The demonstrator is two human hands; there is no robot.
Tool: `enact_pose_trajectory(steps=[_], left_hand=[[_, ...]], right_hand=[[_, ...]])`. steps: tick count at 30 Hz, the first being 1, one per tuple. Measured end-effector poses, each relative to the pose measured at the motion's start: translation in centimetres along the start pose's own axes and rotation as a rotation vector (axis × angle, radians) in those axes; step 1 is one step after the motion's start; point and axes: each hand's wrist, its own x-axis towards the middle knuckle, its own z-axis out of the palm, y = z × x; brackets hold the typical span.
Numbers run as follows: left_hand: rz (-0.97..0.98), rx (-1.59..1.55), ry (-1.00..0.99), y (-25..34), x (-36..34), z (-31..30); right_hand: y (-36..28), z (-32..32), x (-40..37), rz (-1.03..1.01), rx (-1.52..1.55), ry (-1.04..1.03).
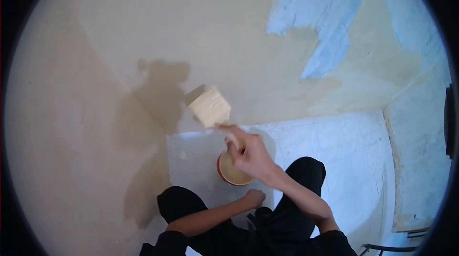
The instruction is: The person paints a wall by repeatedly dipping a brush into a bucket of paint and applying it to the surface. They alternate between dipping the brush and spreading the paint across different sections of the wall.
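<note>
My right hand is wrapped round the handle of a wide flat paintbrush, its pale wooden head turned toward the lower part of the wall. Below that hand stands a round bucket with a reddish outer side and beige contents, partly covered by the hand and wrist. My left hand is closed in a fist beside the bucket's near edge, in front of my bent legs. Nothing shows sticking out of it.
Beige covers much of the wall, with pale blue patches at upper right. A side wall stands close on the left, bearing my shadow. White sheeting lies on the floor. Dark metal legs show at lower right.
</note>
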Motion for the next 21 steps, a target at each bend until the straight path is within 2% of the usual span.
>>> enact_pose_trajectory(steps=[2, 4, 5, 7, 9, 11, 12, 13, 14, 15, 16, 18, 20, 21], left_hand=[[-0.014, -0.025, -0.024, 0.0, -0.1, 0.0], [-0.077, -0.054, -0.013, 0.1, 0.6, 0.5], [-0.085, -0.032, -0.05, 0.0, 0.7, 0.6], [-0.081, -0.028, -0.147, 0.6, -0.4, 1.1], [-0.082, -0.138, 0.008, 0.5, -0.7, 1.4], [-0.081, -0.066, -0.089, 0.3, 0.2, 1.4], [-0.036, -0.118, -0.077, -0.2, 0.4, 2.1], [0.001, -0.196, -0.069, -1.1, 1.0, 3.5], [0.075, -0.214, 0.051, -1.6, 1.0, 5.3], [0.023, -0.178, -0.049, -0.6, 0.9, 3.4], [-0.038, -0.118, -0.085, -0.5, 2.1, 4.2], [-0.087, -0.058, -0.121, -2.2, 3.5, 4.4], [-0.128, -0.043, -0.186, -0.5, 4.2, 5.7], [-0.175, -0.033, -0.285, -1.2, 4.4, 5.7]], right_hand=[[3.3, -1.4, 0.3, 0.079, 0.024, 0.031], [5.7, -2.2, 0.9, 0.02, -0.029, 0.17], [6.4, -2.6, 0.8, 0.001, -0.005, 0.152], [8.1, -3.4, -0.6, -0.167, 0.008, 0.161], [9.2, -3.7, -1.2, -0.147, 0.049, 0.201], [9.9, -3.9, -1.3, -0.199, 0.091, 0.322], [10.0, -3.8, -0.8, -0.246, 0.096, 0.387], [10.5, -4.4, -0.6, -0.184, 0.025, 0.316], [10.7, -4.7, -1.1, -0.105, -0.036, 0.229], [9.4, -4.6, -0.8, -0.037, 0.015, 0.178], [10.2, -5.0, -0.7, 0.071, 0.148, 0.058], [11.2, -4.3, -0.1, 0.111, 0.124, 0.043], [11.5, -5.1, -1.4, 0.199, 0.104, 0.01], [11.8, -5.2, -1.0, 0.271, 0.008, -0.125]])
